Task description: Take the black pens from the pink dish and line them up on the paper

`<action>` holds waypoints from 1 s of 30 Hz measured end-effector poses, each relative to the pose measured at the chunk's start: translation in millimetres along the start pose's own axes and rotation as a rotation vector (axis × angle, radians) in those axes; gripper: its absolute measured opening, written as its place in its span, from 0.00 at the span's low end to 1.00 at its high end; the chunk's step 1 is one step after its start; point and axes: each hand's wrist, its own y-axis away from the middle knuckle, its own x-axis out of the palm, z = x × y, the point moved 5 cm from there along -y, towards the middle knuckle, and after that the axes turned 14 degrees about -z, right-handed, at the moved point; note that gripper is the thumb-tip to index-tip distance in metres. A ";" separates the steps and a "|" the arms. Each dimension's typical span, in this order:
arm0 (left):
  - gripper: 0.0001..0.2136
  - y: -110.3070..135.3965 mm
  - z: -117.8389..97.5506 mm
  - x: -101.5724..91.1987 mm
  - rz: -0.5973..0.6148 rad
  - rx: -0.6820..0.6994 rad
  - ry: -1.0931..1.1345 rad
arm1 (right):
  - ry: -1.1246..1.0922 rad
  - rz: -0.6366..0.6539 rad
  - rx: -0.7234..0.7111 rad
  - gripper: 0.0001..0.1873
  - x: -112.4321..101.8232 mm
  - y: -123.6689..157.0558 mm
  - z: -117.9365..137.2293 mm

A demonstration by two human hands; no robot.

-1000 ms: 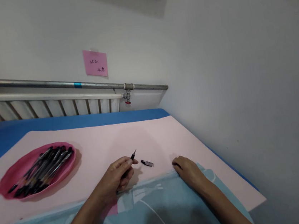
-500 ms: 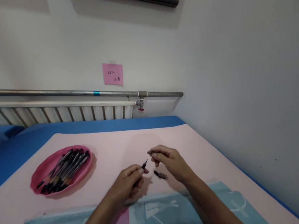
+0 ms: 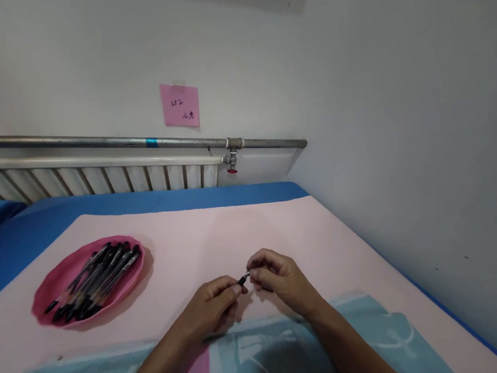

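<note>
My left hand (image 3: 212,307) is closed around a black pen (image 3: 242,280), and only the pen's tip end shows past the fingers, pointing up and to the right. My right hand (image 3: 277,279) meets that tip with thumb and fingers pinched together. A tiny pale piece shows at the pinch, too small to name. Both hands hover just above the pink sheet (image 3: 218,232). The small black cap is hidden from view.
A pink oval dish (image 3: 48,281) holding several black pens (image 3: 97,275) sits at the left on the pink sheet. A teal patterned cloth (image 3: 259,359) covers the near edge. Blue cloth (image 3: 142,201), a radiator (image 3: 95,180), a pipe and a pink note (image 3: 180,104) lie behind. A white wall rises at the right.
My right hand rose from the sheet's near edge and came left to the pen tip, pinching there now. The cap that lay beside the pen is no longer visible. The left hand stayed.
</note>
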 end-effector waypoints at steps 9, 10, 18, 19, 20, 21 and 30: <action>0.15 -0.3 2.1 -0.7 -0.005 0.028 0.008 | -0.013 0.038 -0.023 0.05 4.5 1.4 -5.8; 0.15 1.1 2.9 -0.2 0.007 -0.005 0.038 | -0.026 0.043 -0.032 0.05 5.0 1.7 -4.4; 0.14 4.3 -1.1 -0.3 -0.006 -0.072 0.095 | -0.060 0.056 0.013 0.08 7.5 0.3 -14.3; 0.14 4.2 -2.0 -0.5 -0.015 -0.069 0.085 | -0.064 0.059 0.037 0.09 8.0 -0.1 -17.5; 0.13 4.3 -2.7 -0.2 -0.015 -0.070 0.079 | -0.072 0.059 0.061 0.09 8.4 -0.4 -20.2; 0.13 4.9 -3.3 0.3 -0.012 -0.075 0.080 | -0.085 0.059 0.085 0.10 8.7 -0.6 -22.1; 0.13 9.2 -2.1 2.5 0.035 -0.084 0.155 | -0.104 0.053 0.115 0.11 11.7 0.3 -22.7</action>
